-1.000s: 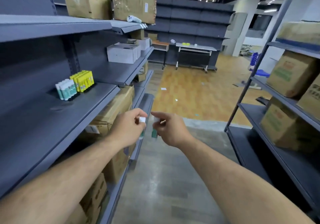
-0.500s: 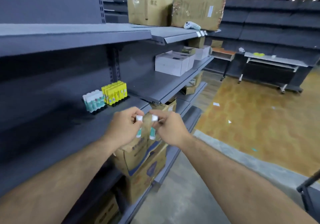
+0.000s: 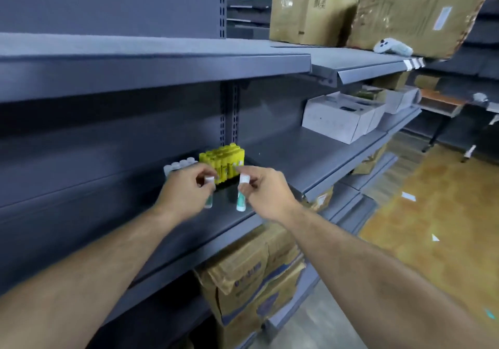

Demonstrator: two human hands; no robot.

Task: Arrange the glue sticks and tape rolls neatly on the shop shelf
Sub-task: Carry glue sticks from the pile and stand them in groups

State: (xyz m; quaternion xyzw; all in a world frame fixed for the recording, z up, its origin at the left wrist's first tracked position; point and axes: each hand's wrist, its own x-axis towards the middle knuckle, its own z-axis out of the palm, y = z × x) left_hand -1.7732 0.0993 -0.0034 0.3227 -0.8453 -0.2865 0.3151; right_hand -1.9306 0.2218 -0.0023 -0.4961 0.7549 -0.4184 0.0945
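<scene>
Above the shelf [image 3: 297, 156] now, by the yellow pack [image 3: 222, 161]: left hand [image 3: 186, 189], right hand [image 3: 266, 190], each grip on a glue stick [image 3: 241, 201]

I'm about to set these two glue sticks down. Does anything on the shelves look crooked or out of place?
The yellow glue sticks and white-capped glue sticks stand in tidy blocks. On the top shelf the big cardboard box leans tilted and seems to overhang the shelf end. Paper scraps lie on the floor.
</scene>
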